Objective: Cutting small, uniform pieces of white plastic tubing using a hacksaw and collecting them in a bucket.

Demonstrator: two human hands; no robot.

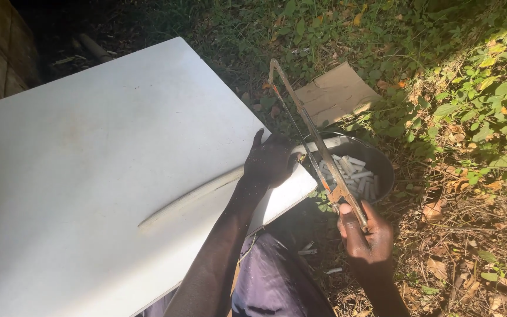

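Sawing step: my left hand [272, 159] pins the long white pipe [206, 191] to the white worktop [89, 164]; right-hand fingers [366, 233] closed around the rusty hacksaw [315, 138]. Next, I judge: steady strokes over the dark round basin [382, 167].

A white desk [89, 176] carries a long pale rod [195, 196] lying slantwise across it; the rod's far end overhangs the desk's corner.
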